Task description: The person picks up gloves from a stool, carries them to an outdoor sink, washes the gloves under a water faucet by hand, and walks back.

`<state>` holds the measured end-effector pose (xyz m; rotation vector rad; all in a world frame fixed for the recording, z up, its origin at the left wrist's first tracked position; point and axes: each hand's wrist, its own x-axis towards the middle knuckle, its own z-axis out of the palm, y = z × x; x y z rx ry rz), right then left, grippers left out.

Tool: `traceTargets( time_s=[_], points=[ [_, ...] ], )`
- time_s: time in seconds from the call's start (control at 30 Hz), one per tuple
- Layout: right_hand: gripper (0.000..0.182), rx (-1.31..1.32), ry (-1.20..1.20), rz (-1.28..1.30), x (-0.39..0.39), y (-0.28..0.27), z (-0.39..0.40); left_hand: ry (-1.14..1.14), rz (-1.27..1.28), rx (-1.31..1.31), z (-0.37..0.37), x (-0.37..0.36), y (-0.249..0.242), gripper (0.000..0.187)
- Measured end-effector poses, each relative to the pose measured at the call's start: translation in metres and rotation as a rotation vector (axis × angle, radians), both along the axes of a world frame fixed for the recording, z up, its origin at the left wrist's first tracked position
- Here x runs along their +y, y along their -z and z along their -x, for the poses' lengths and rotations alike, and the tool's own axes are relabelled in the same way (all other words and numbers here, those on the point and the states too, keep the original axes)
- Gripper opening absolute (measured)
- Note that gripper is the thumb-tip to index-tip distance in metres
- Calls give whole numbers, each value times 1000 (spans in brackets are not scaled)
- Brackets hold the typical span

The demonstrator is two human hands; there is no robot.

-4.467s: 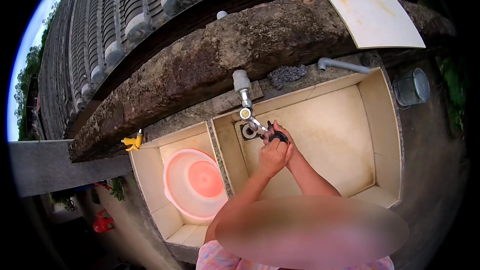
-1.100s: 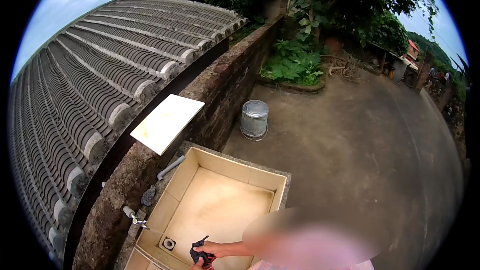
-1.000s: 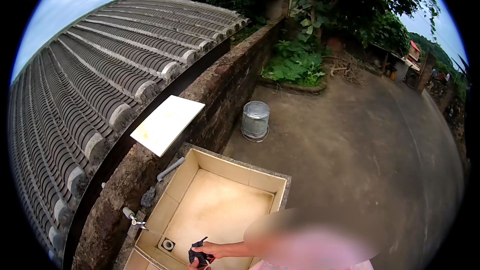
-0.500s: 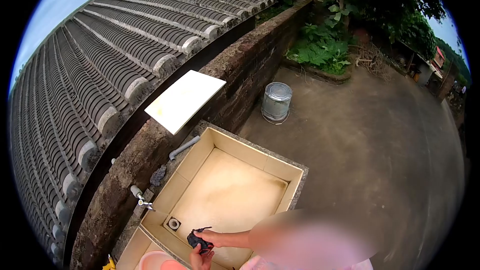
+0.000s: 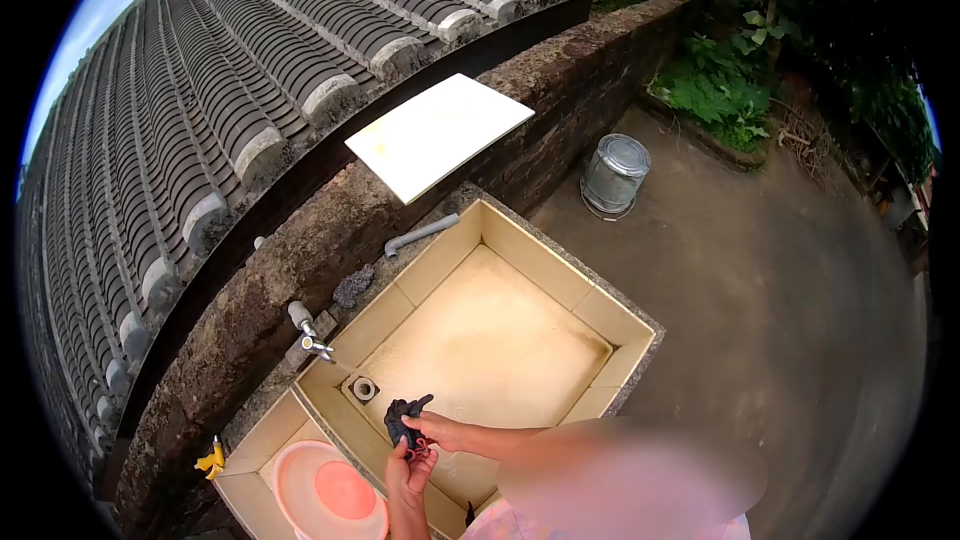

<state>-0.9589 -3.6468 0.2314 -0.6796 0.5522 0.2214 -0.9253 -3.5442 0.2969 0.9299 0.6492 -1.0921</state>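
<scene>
Over the near left part of a tan tiled sink (image 5: 620, 340), both hands hold a wet-looking dark glove (image 5: 402, 420) with finger-like ends and a reddish edge. My right hand (image 5: 432, 430) reaches in from the right, its fingers closed on the glove's side. From below, my left hand (image 5: 410, 470) pinches the lower part near the reddish edge. The metal tap (image 5: 317, 346) sends a thin stream towards the square drain (image 5: 363, 389), just beyond the glove. A small dark item (image 5: 470, 513) lies at the sink's near edge.
A pink-and-white basin (image 5: 290, 485) sits in the smaller left compartment, with a yellow spray nozzle (image 5: 212, 460) beside it. Along the wall are a grey pipe (image 5: 422, 234), a scouring pad (image 5: 353, 286) and a white board (image 5: 440, 135). A lidded metal bucket (image 5: 614, 178) stands on the concrete.
The view has shifted, so the sink and wall appear higher and farther right, and more of the basin shows. Both hands still grip the glove, which now hangs more spread and upright.
</scene>
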Motion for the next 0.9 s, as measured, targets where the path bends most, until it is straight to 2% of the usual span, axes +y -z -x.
traceTargets(
  time_s=[0.07,0.13,0.23,0.3,0.37,0.4,0.47,0.5,0.57,0.6,0.63,0.67,0.7,0.77,0.8,0.83,0.9],
  points=[
    [30,-4,14,-71,-9,-8,-1,100,11,-51,-10,7,12,23],
    [35,18,21,-71,-13,-22,-5,218,-37,-121,-19,1,-2,24],
    [41,-31,31,-120,-16,-16,-17,198,-55,-214,-42,-3,0,24],
    [44,114,14,-134,-19,-11,-29,177,-116,-279,-63,-8,-1,22],
    [45,170,-39,-144,-22,-6,-42,166,-371,-545,-79,-18,2,16],
    [43,185,-21,-158,-21,-3,-48,155,-384,-542,-87,-21,11,16],
    [41,203,-14,-182,-22,3,-59,166,-457,-884,-105,-26,40,15],
    [38,226,10,-206,-24,6,-64,163,-472,-879,-116,-30,50,15],
    [36,254,29,-245,-26,16,-69,204,-868,-1402,-138,-35,65,15],
    [35,299,51,-262,-29,24,-71,212,-880,-1399,-148,-38,61,15],
    [34,344,77,-278,-32,34,-72,204,-710,-1280,-157,-41,56,16],
    [47,330,77,-305,-35,33,-77,195,-541,-1155,-162,-43,51,18],
    [47,332,79,-314,-36,31,-82,202,-547,-1153,-166,-44,48,18],
    [68,364,197,-352,-40,23,-98,160,-301,-855,-171,-45,40,20],
    [85,302,190,-384,-43,22,-107,183,-354,-810,-168,-51,28,21],
    [85,305,193,-391,-46,21,-116,190,-358,-807,-163,-52,34,21],
    [90,348,258,-418,-54,17,-134,423,-519,-1287,-143,-56,37,20]
  ],
)
